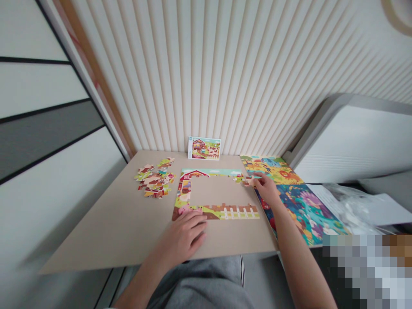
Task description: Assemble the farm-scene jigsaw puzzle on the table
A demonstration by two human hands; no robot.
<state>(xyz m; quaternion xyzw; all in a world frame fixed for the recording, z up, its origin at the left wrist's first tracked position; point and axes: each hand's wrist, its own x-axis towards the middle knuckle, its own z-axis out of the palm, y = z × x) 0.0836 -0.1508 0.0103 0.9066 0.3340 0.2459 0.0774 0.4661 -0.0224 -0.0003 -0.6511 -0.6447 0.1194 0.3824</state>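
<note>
A farm jigsaw puzzle (210, 214) lies on the table, with its left, bottom and top edges joined round a bare middle. My left hand (185, 234) rests flat over its lower left corner by the pink pig, fingers stretched out. At the upper right corner my right hand (267, 189) pinches a brown and white puzzle piece (249, 182). Beside that piece is a green puzzle piece (238, 178) at the end of the top strip. A heap of loose puzzle pieces (156, 182) lies to the left of the frame.
A small picture card (204, 148) of the farm scene leans against the ribbed wall (180, 86) at the back. On the right lie a yellow animal picture (273, 169) and a blue sea picture (309, 210). Clear plastic wrapping (354, 214) sits beyond them.
</note>
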